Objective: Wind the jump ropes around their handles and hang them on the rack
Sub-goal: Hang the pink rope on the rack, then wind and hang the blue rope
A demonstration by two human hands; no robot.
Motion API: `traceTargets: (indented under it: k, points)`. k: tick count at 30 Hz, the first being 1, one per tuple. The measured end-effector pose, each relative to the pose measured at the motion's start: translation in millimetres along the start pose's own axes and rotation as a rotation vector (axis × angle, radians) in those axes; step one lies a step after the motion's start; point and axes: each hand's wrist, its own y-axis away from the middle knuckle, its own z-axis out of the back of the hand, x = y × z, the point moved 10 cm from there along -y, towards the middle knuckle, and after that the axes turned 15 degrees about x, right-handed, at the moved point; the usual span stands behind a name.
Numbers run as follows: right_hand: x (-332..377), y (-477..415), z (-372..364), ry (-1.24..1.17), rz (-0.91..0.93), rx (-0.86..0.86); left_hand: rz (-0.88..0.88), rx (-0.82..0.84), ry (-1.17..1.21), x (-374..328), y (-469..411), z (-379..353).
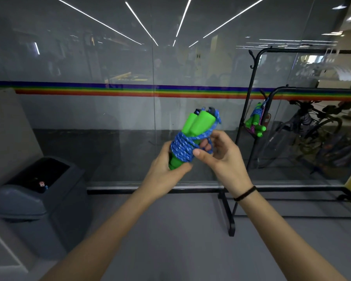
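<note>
Left hand (166, 161) is seen gripping the lower end of the green handles (195, 122). Right hand (225, 155) is pinched on the blue cord (206, 135) beside the coil. Wound jump rope (180, 149) is held between both hands, long axis tilted up and right. Black rack (249, 110) is placed right and farther off, nearer the right hand. Another wound rope (255, 120) is hung there.

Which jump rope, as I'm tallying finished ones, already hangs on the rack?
The far bundle on the black rack; the near bundle sits in the left hand.
</note>
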Motion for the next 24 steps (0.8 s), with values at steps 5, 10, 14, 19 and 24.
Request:
traceTargets:
  k: [5, 10, 14, 19, 24]
  points:
    - [29, -2, -1, 0.138, 0.109, 0.116, 0.166, 0.200, 0.698, 3, 5, -35]
    - [60, 13, 19, 0.590, 0.240, -0.196, 0.185, 0.365, 0.909, -4, 10, -49]
    - [63, 14, 37, 0.631, 0.253, -0.321, 0.142, 0.401, 1.001, -6, 10, -45]
    - [39, 0, 16, -0.160, 0.235, -0.091, 0.104, 0.307, 1.018, -2, 7, -43]
    - [55, 3, 5, -0.112, 0.296, -0.045, 0.119, 0.213, 0.949, 9, 2, -40]
